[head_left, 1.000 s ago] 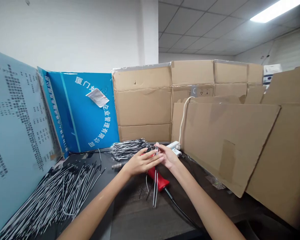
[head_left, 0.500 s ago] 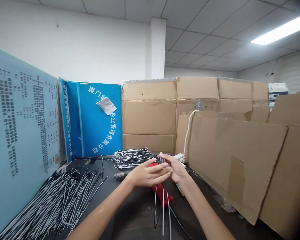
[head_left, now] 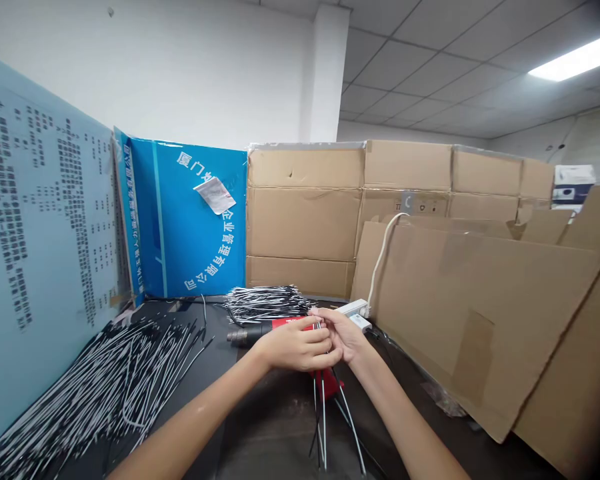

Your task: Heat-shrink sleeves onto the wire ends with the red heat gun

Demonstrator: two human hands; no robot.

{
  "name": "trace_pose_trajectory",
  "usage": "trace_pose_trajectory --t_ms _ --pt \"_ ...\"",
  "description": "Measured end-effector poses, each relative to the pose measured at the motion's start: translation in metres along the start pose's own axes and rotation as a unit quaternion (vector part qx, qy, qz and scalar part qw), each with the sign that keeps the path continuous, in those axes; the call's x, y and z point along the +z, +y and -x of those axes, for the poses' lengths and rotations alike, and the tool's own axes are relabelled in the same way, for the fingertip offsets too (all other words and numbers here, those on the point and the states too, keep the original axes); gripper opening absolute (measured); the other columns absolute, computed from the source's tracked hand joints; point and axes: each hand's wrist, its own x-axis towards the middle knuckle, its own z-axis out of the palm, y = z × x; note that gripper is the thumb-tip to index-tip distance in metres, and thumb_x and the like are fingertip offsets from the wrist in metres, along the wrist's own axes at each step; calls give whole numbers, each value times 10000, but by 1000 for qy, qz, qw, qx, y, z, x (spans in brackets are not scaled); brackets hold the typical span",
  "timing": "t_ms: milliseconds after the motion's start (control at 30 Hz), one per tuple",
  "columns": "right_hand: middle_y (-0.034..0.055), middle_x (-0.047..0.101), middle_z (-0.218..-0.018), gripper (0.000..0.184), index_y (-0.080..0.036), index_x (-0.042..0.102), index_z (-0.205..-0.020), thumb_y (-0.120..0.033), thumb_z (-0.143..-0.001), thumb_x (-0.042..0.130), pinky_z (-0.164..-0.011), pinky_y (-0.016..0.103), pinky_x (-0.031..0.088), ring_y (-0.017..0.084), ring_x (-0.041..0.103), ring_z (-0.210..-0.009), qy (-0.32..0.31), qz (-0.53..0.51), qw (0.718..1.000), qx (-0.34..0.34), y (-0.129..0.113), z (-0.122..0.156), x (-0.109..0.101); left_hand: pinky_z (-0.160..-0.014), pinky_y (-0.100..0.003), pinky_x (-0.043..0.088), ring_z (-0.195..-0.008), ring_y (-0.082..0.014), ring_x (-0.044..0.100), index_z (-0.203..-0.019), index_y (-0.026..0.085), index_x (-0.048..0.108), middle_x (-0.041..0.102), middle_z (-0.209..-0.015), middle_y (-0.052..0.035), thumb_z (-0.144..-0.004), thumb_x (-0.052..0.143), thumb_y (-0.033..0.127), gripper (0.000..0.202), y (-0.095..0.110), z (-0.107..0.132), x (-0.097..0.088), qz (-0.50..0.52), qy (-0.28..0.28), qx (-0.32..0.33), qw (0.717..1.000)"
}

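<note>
**Left hand point(head_left: 295, 347) and right hand point(head_left: 343, 337) hold a small bunch of wires point(head_left: 323, 413) above a red heat gun point(head_left: 287, 324)**

The two hands are together in the middle of a dark table point(head_left: 265, 433), and their fingers close on the small bunch of wires from both sides. The wires are thin, black and white, and their long ends hang down in front of the hands, with some ends spread apart. The heat gun lies on the table under the hands, so the hands and wires cover a part of it, and only its metal nozzle and some red parts can be seen. Just behind it is a second bundle of wires point(head_left: 265, 303). A large pile of loose wires point(head_left: 105, 387) lies on the left side, against a pale blue board with black text point(head_left: 45, 200). Next to this board stands a blue board point(head_left: 185, 227) with a paper label point(head_left: 215, 195) on it. On the right, a white power strip point(head_left: 353, 308) lies near the right hand, and big cardboard sheets point(head_left: 475, 313) lean there and close that side. Cardboard boxes point(head_left: 305, 213) are stacked behind the table.
</note>
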Motion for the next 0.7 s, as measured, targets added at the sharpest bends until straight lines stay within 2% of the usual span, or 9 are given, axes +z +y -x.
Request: trace_pose_trajectory --t_ms 100,200,300,400,533,633,700 --pt "-28 602 -490 189 -166 605 -637 -190 -730 768 -392 181 428 103 546 -414 2 7 1000 18 1 0 -1 -1189 -518 306 -1176 -262 608 -1038 276 718 736 -1055 -112 -994 485 346 247 1 -1 3 18 -14 -22 1000" --pt "-34 607 -484 168 -170 610 -665 -198 -733 761 -392 177 437 108 562 -409 2 15 1000 24 0 1 -2 -1192 -523 293 -1144 -269 614 -900 273 705 735 -990 -114 -980 499 422 267 1 0 3 46 -8 -33 998" --pt "-8 605 -466 182 -178 589 -647 -249 -742 727 -352 242 464 160 571 -372 -18 36 997 65 0 1 -5 -1192 -517 280 -1109 -262 621 -828 276 687 730 -961 -111 -987 463 423 311 0 1 -1 67 8 -28 997" --pt "14 599 -455 191 -191 576 -640 -300 -761 677 -295 298 457 203 566 -339 -36 55 992 103 5 -2 -7 -1155 -501 338 -1076 -266 636 -789 285 680 730 -921 -105 -971 485 426 302 0 2 -9 70 25 -30 997" --pt "-1 586 -468 172 -204 573 -657 -300 -764 668 -282 253 417 167 537 -337 -28 56 995 82 18 -9 -8 -1067 -490 423 -1066 -269 652 -802 255 681 742 -968 -135 -988 440 380 329 0 3 -15 19 38 7 999" --pt "-32 551 -463 224 -217 543 -627 -309 -758 699 -317 197 388 111 487 -343 -7 49 998 32 30 -14 -8 -1000 -456 474 -1087 -267 656 -883 209 699 745 -1046 -168 -1008 374 361 379 0 2 -13 6 87 19 996" --pt "-29 604 -530 207 -218 572 -674 -319 -758 731 -423 197 469 109 548 -428 8 49 999 -3 34 -17 -10 -1001 -433 480 -1102 -258 657 -955 192 710 741 -1097 -167 -1020 342 417 437 -1 -1 -14 53 169 -37 984"
